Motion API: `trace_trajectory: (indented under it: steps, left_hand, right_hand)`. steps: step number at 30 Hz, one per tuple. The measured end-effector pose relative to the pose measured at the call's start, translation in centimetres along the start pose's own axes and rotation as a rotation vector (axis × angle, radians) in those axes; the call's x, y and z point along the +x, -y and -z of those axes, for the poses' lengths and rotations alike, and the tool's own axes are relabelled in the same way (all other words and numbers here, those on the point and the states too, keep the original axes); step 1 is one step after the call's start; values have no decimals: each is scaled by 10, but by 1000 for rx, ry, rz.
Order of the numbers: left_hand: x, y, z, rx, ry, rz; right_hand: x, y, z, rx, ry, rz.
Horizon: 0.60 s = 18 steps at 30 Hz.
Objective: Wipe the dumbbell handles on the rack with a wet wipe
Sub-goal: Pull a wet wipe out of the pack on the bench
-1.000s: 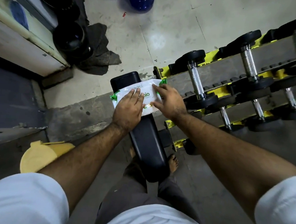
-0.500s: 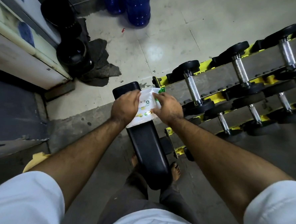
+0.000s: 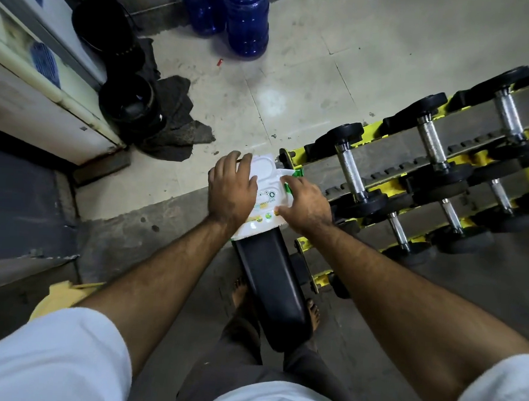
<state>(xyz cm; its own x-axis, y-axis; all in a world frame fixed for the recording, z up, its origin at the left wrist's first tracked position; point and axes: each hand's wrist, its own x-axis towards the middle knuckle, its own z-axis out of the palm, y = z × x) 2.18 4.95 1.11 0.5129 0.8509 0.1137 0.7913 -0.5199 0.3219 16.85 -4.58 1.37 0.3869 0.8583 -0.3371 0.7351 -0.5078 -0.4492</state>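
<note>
A white pack of wet wipes (image 3: 264, 200) with green print lies on the far end of a black padded bench (image 3: 272, 281). Its white plastic lid (image 3: 263, 166) stands flipped open at the far side. My left hand (image 3: 231, 190) holds the pack at its left edge, fingers curled by the lid. My right hand (image 3: 306, 204) grips the pack's right side, fingertips at the opening. To the right, a yellow and grey rack (image 3: 391, 177) carries black dumbbells with knurled steel handles (image 3: 350, 171), the nearest just beyond my right hand.
Two blue water jugs (image 3: 246, 19) stand on the tiled floor at the back. Black weight plates (image 3: 129, 105) and a dark rag (image 3: 175, 120) lie at the left by a cream wall. A yellow cloth (image 3: 62, 296) lies near my left arm. My bare feet flank the bench.
The pack's lid has been flipped open toward the far side. My left hand slid to the pack's left edge, and my right hand moved to the opening.
</note>
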Motion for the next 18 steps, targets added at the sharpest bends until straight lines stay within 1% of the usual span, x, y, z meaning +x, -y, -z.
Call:
trace_trajectory:
  steps: [2, 3, 5, 7, 9, 13, 18]
  left_hand:
    - [-17, 1, 3, 20, -74, -126]
    - [-24, 2, 3, -2, -66, -176]
    - [-34, 6, 0, -69, 13, -225]
    - [-39, 7, -4, -99, 87, -201]
    - [-38, 3, -7, -82, 122, -160]
    - [-40, -9, -11, 53, 159, -169]
    - [-46, -18, -18, 84, 157, 21]
  right_hand:
    - [-2, 1, 0, -11, -5, -3]
    - [-3, 1, 0, -16, -7, -6]
    - [-4, 3, 0, -20, -9, -13]
    - [-4, 4, 0, -26, -3, -16]
    - [-4, 3, -1, -24, -4, -15]
    - [-6, 1, -2, -21, -14, -11]
    - [-6, -3, -3, 15, -34, 3]
